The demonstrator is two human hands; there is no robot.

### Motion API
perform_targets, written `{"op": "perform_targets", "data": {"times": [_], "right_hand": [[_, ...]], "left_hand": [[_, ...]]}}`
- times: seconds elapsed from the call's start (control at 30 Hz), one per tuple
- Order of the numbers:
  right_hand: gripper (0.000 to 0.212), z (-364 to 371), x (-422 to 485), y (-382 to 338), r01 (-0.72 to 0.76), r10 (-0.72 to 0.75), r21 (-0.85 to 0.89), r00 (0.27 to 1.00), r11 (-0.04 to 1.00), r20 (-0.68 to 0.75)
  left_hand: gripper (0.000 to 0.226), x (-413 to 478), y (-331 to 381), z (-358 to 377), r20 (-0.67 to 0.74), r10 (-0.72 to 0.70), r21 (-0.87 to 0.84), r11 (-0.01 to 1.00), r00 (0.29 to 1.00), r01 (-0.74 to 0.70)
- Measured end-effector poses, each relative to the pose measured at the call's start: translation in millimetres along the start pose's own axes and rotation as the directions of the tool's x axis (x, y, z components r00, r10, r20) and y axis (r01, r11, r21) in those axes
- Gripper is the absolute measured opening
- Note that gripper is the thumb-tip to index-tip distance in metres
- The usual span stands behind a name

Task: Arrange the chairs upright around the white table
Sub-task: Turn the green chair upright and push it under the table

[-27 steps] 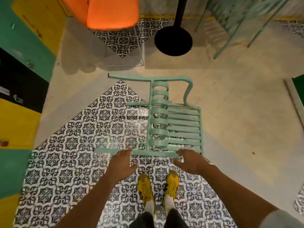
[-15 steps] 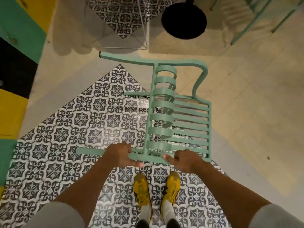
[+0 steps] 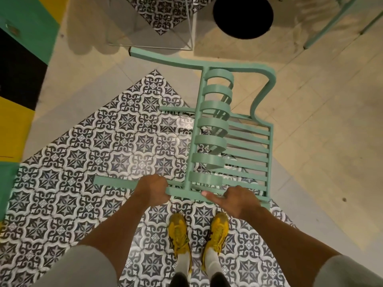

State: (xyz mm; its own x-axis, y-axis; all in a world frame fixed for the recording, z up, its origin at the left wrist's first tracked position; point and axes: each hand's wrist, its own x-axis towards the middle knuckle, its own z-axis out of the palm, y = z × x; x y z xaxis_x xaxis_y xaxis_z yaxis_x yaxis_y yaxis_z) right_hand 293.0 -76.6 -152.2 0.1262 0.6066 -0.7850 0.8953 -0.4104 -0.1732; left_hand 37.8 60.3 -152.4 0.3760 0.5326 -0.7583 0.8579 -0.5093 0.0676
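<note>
In the head view, a mint-green slatted chair (image 3: 232, 131) lies tipped on its side on the patterned tile floor (image 3: 83, 158), just ahead of the yellow shoes (image 3: 196, 235). The left hand (image 3: 152, 189) is closed around the chair's nearest bar; the right hand (image 3: 234, 200) rests on the same bar, thumb extended (fingers hidden, so its grip is unclear). To right it well, lift evenly with both hands, pivoting on the far legs toward the black table base (image 3: 242, 15) beyond the chair.
</note>
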Motion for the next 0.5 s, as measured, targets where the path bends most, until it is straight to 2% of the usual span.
{"op": "perform_targets", "data": {"times": [0.1,0.23,0.5], "right_hand": [[0.110,2,3,-11,0.012,-0.012,0.002,0.999,1.000,-0.033],[0.116,6,13,-37,0.016,-0.012,0.036,0.995,0.999,-0.100],[0.120,3,32,-97,0.027,-0.018,0.073,0.993,0.997,-0.114]], "left_hand": [[0.033,3,-12,-3,-0.019,0.010,-0.002,1.000,1.000,-0.010],[0.037,6,-41,-15,-0.063,0.026,0.036,0.999,0.998,-0.024],[0.026,16,-100,-38,-0.097,0.046,0.093,0.995,0.994,-0.037]]}}
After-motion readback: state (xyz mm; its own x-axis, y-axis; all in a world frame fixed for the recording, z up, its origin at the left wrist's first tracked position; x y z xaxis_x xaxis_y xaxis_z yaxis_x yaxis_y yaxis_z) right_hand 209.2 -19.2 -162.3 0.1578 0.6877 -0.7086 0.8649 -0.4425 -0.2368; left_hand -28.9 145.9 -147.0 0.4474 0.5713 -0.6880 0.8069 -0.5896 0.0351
